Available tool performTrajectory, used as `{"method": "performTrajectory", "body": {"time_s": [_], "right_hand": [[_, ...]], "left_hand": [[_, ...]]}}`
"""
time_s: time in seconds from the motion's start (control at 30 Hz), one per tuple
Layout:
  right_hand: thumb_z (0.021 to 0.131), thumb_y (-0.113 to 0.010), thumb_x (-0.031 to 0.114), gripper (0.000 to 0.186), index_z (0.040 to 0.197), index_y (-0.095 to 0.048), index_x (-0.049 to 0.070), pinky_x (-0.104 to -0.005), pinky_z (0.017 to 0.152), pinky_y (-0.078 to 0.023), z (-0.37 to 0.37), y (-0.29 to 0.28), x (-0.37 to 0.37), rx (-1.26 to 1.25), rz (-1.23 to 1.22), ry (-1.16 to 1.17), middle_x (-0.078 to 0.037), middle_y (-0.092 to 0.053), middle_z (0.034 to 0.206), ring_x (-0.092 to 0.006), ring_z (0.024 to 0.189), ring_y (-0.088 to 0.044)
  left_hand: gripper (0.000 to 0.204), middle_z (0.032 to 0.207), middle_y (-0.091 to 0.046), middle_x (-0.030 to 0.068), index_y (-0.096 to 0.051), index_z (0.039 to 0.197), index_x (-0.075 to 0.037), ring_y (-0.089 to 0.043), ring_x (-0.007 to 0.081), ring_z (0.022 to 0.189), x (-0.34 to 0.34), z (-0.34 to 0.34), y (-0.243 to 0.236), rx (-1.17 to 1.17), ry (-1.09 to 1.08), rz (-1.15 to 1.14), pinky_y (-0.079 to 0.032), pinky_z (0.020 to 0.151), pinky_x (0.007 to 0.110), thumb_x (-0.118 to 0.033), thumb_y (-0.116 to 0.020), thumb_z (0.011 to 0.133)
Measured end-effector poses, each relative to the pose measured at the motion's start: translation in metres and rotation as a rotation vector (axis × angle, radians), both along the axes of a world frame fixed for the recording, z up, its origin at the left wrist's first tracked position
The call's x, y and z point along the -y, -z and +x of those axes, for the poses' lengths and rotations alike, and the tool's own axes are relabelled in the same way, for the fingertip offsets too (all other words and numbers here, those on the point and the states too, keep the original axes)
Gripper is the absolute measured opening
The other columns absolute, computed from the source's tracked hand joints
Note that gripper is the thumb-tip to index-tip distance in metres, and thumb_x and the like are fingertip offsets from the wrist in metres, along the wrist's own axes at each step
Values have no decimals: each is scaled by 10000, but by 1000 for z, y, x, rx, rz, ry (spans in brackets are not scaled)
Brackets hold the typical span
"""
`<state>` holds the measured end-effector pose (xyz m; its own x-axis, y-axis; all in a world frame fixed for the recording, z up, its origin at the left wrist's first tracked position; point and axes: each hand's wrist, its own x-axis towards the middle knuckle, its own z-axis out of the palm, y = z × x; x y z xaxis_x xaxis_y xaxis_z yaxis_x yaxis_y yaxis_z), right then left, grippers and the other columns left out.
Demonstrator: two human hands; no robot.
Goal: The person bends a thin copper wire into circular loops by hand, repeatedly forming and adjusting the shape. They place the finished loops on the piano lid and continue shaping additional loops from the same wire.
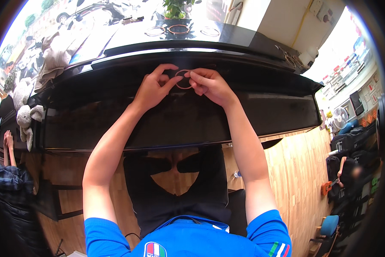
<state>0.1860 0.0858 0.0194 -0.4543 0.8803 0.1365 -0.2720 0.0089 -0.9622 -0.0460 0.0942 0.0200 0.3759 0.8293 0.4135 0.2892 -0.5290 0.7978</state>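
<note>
A thin copper-coloured ring (184, 87), perhaps a coil or bangle, is held upright above the shiny black piano-like surface (179, 115). My right hand (211, 85) pinches its right side between thumb and fingers. On the other side is my left hand (154, 88), its fingers curved and its thumb apart from the index finger. The left thumb tip meets the ring's left edge or lies just in front of it; I cannot tell which. On the ledge beyond lie three more rings: a brown ring (178, 33), a thin ring (155, 34) to its left and a pale ring (210, 34) to its right.
A potted plant (174, 9) stands behind the rings. Plush toys (26, 115) and grey cloth (57, 51) hang at the left end. Another person's hand (8, 139) is at far left. On the right are a blue stool (329, 225), a fan (340, 116) and a person holding a ukulele (326, 187).
</note>
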Motion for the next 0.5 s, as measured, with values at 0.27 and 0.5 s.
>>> {"method": "performTrajectory", "body": {"time_s": [0.27, 0.5], "right_hand": [[1035, -549, 286, 337, 1133, -684, -6, -253, 637, -387, 13, 1, -9, -96, -102, -138, 16, -597, 834, -64, 683, -473], [1026, -565, 235, 289, 1179, -660, 8, -238, 711, -418, 23, 3, -17, -40, -132, -271, 6, -609, 912, -69, 754, -478]], "left_hand": [[222, 814, -665, 37, -656, 1091, -25, -578, 82, 631, -4, -2, -3, 164, 230, -308, -421, 525, 216, -224, -619, 1001], [303, 897, -662, 47, -648, 1101, -6, -626, 114, 704, -6, -5, -7, 258, 313, -469, -491, 584, 238, -291, -586, 1017]]}}
